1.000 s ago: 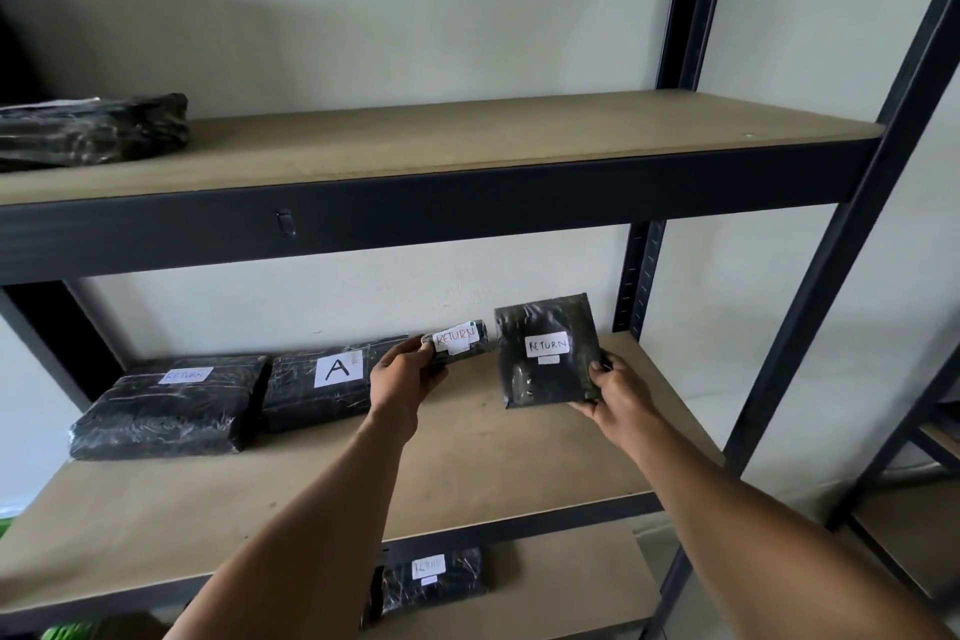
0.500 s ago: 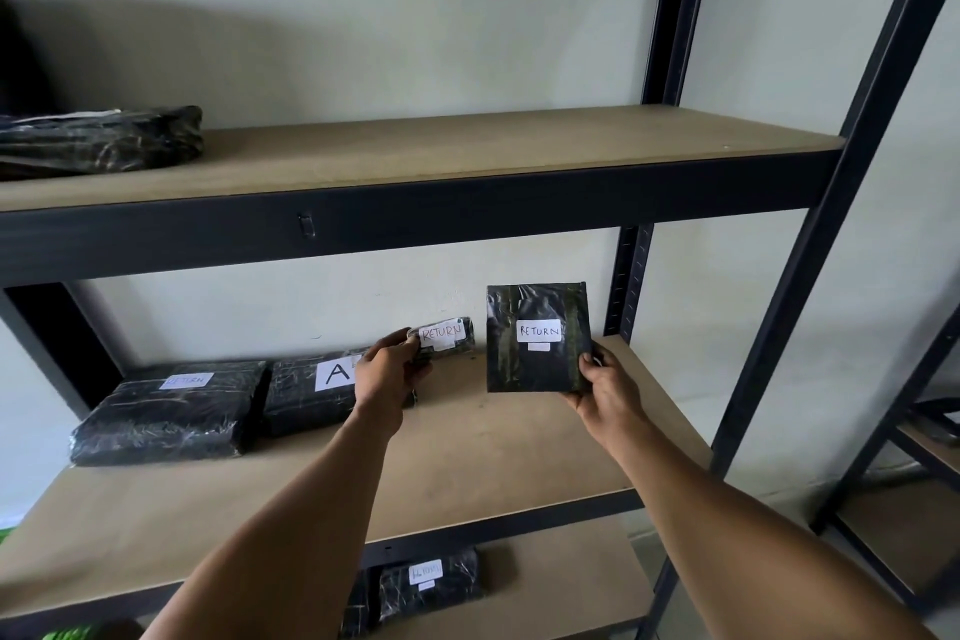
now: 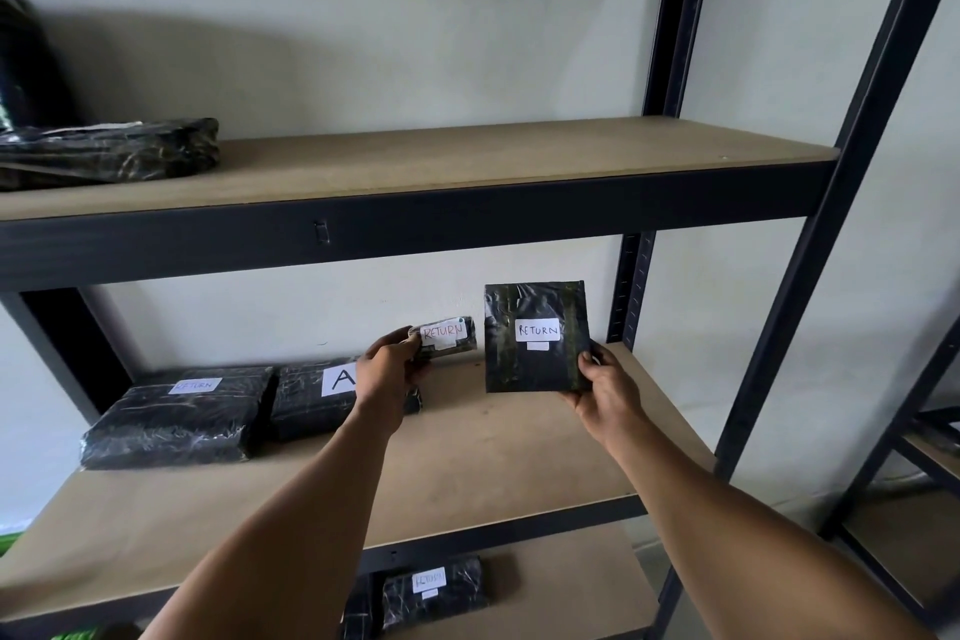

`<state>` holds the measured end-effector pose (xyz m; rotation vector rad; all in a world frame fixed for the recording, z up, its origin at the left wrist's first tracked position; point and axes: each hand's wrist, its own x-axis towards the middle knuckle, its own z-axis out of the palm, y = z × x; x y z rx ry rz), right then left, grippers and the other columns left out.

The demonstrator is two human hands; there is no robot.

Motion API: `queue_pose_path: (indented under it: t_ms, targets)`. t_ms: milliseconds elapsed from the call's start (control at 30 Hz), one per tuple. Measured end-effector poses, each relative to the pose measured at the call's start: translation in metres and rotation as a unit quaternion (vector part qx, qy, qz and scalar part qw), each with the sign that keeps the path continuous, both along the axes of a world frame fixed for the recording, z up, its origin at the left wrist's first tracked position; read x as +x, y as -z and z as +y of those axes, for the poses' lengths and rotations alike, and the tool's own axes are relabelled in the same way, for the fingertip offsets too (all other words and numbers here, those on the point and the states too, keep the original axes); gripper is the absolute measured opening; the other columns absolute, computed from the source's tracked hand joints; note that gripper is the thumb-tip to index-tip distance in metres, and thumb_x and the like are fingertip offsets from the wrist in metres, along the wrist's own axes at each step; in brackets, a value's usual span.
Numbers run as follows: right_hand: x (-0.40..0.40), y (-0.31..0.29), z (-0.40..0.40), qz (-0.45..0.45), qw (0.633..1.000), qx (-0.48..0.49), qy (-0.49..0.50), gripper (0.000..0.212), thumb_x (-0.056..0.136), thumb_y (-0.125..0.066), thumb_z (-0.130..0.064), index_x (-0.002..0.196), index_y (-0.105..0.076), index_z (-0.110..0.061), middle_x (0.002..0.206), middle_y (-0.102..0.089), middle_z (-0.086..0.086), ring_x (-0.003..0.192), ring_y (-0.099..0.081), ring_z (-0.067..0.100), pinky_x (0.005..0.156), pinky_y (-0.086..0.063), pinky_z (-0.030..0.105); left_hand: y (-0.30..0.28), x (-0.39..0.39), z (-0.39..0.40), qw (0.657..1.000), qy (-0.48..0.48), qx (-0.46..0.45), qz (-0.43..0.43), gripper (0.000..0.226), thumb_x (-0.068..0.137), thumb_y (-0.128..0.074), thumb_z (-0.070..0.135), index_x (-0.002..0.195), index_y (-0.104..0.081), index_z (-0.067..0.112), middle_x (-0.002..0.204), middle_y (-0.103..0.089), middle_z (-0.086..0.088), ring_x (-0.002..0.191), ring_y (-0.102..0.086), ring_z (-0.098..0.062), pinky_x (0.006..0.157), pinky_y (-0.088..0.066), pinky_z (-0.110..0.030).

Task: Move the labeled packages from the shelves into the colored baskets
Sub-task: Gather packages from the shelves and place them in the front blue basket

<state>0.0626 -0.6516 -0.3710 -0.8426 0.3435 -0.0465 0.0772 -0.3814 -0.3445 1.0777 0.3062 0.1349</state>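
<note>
Middle tan shelf board (image 3: 467,473) of dark metal rack — left hand (image 3: 387,372) clamps small black RETURN-labelled packet (image 3: 445,338); right hand (image 3: 602,392) pinches flat black RETURN-labelled pouch (image 3: 535,335), upright — both lifted above it.

A pale, plain wall (image 3: 363,16) stands behind the rack, with a soft shadow falling across its upper left. Off to the right, the dark frame of a second rack (image 3: 930,442) juts in near the edge, standing apart.

both hands (image 3: 387,372) raised, fingers pinched closed
</note>
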Motion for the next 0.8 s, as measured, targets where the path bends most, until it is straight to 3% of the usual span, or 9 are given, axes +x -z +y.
queue_pose_path:
  t_ms: [300, 500, 633, 800]
  targets:
    - [-0.004, -0.002, 0.006, -0.003, 1.000, -0.030, 0.001, 0.028, 0.101, -0.046, 0.000, 0.118, -0.062, -0.016, 0.119, -0.068, 0.016, 0.101, -0.068, 0.034, 0.100, -0.047, 0.062, 0.000, -0.004, 0.006, 1.000, 0.007, -0.010, 0.004, 0.020, 0.093, -0.065, 0.001, 0.112, -0.070, 0.005, 0.106, -0.072, -0.014, 0.098, -0.070, -0.027, 0.089, -0.058, -0.038]
    - [-0.027, 0.005, 0.020, 0.046, 0.997, -0.022, 0.052, 0.030, 0.100, -0.048, -0.001, 0.124, -0.063, -0.011, 0.116, -0.071, 0.018, 0.105, -0.068, 0.036, 0.086, -0.057, 0.055, 0.006, -0.019, 0.020, 1.000, 0.023, -0.012, 0.017, 0.015, 0.092, -0.065, 0.001, 0.104, -0.071, 0.007, 0.100, -0.071, -0.012, 0.091, -0.070, -0.026, 0.085, -0.059, -0.036]
    - [-0.051, 0.019, 0.032, 0.097, 0.991, -0.008, 0.093, 0.021, 0.100, -0.050, -0.004, 0.109, -0.067, -0.011, 0.108, -0.073, 0.016, 0.100, -0.069, 0.034, 0.074, -0.059, 0.048, 0.020, -0.030, 0.033, 0.999, 0.041, -0.002, 0.033, 0.016, 0.091, -0.064, 0.001, 0.106, -0.071, 0.002, 0.096, -0.070, -0.014, 0.085, -0.068, -0.025, 0.088, -0.059, -0.043]
    - [-0.095, 0.033, 0.056, 0.134, 0.984, 0.006, 0.118, 0.013, 0.099, -0.052, -0.003, 0.103, -0.063, -0.009, 0.110, -0.069, 0.020, 0.104, -0.065, 0.040, 0.086, -0.055, 0.061, 0.037, -0.063, 0.057, 0.998, 0.047, -0.004, 0.051, 0.012, 0.091, -0.064, 0.000, 0.099, -0.071, 0.004, 0.091, -0.070, -0.012, 0.080, -0.068, -0.023, 0.084, -0.060, -0.040]
